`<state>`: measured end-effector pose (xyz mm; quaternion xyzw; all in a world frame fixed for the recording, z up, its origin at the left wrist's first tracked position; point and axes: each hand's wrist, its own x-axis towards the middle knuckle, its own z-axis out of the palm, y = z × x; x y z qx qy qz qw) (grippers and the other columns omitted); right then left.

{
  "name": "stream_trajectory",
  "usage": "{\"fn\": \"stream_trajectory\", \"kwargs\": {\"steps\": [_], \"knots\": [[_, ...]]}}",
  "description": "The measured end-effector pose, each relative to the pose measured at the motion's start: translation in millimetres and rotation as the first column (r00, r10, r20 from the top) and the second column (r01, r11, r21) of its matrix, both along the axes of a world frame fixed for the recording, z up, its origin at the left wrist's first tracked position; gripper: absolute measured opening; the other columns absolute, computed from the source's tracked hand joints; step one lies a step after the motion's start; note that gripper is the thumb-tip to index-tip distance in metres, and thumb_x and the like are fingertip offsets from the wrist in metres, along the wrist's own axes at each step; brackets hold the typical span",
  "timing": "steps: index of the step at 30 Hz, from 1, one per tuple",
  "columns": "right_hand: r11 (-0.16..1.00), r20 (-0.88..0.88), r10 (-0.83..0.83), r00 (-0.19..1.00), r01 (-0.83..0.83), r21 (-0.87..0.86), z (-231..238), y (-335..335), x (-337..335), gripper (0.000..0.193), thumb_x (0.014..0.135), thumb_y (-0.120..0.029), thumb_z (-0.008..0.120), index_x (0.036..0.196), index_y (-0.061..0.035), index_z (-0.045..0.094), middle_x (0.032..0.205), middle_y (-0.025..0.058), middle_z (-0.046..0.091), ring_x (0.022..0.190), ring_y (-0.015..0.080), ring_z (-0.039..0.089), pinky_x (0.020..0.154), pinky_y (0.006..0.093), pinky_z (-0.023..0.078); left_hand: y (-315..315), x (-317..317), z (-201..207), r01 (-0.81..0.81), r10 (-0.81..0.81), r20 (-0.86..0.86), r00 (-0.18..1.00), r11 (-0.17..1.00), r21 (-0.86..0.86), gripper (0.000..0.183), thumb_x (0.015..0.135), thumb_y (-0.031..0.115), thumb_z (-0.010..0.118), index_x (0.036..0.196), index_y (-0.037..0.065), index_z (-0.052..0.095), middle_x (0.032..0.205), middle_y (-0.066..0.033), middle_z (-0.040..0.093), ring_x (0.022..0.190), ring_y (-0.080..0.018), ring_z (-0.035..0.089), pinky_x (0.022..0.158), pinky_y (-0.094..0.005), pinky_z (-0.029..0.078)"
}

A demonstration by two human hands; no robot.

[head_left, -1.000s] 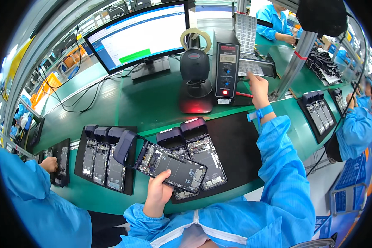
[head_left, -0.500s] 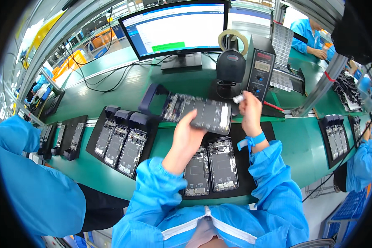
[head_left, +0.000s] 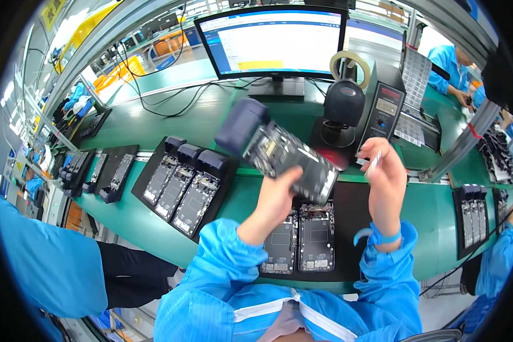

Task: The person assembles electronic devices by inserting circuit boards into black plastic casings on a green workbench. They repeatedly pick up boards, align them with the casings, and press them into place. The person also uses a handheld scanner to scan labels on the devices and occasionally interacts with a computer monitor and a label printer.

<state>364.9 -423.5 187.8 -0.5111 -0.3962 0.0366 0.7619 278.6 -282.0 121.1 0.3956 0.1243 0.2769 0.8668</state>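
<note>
My left hand (head_left: 275,200) grips an opened smartphone (head_left: 295,162), its circuit board and black battery exposed and blurred by motion. Attached to the phone's far end is a dark blue block (head_left: 239,126). The phone hangs tilted in the air, its near right corner close to the red light below a black barcode scanner (head_left: 343,104). To the right, my right hand (head_left: 389,179) is raised, pinching a small white strip (head_left: 374,163) between thumb and fingers. Two more opened phones (head_left: 317,239) lie side by side on a black mat (head_left: 350,214) below my hands.
Left of me, a black tray (head_left: 214,208) carries three opened phones with blue blocks. Behind stand a monitor (head_left: 273,43), a control box (head_left: 385,111), a tape roll (head_left: 347,55) and label sheets (head_left: 415,77). Co-workers in blue are at the left and right.
The phone in my left hand has tilted more steeply, its blue block swinging nearer. My right hand has turned with the white strip. On the monitor, a green bar became yellow. The view shifted.
</note>
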Motion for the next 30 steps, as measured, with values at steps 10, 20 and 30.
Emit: {"fn": "stream_trajectory", "kwargs": {"steps": [10,20,30], "knots": [[0.937,0.243,0.346,0.906,-0.348,-0.039,-5.2,-10.5,-45.1,0.033,0.065,-0.019,0.075,0.080,-0.0026,0.050,0.122,0.0275,0.038,0.111,0.0324,0.042,0.091,0.0402,0.034,-6.4,-52.9,-41.0,0.130,-0.067,-0.115,0.991,0.674,0.727,0.053,0.073,-0.002,0.054,0.125,0.001,0.039,0.114,-0.0132,0.052,0.102,-0.0238,0.054,0.084,-0.0315,0.044],[0.950,0.241,0.312,0.919,-0.307,-0.060,-1.3,-9.8,-42.6,0.027,0.070,-0.015,0.072,0.081,-0.0007,0.051,0.117,0.0226,0.043,0.107,0.0282,0.046,0.091,0.0376,0.036,-12.9,-60.2,-20.1,0.090,0.025,-0.125,0.992,0.562,0.822,0.058,0.069,-0.005,0.058,0.124,0.002,0.039,0.115,-0.0140,0.052,0.103,-0.0240,0.053,0.085,-0.0311,0.043],[0.966,0.245,0.259,0.935,-0.249,-0.070,-4.3,-8.8,-45.3,0.027,0.068,-0.014,0.073,0.079,-0.0022,0.051,0.116,0.0220,0.044,0.106,0.0291,0.047,0.091,0.0379,0.036,-20.3,-60.4,-14.4,0.080,0.083,-0.143,0.986,0.521,0.850,0.054,0.071,-0.001,0.060,0.122,0.002,0.041,0.110,-0.0134,0.053,0.099,-0.0221,0.055,0.082,-0.0300,0.045]]}}
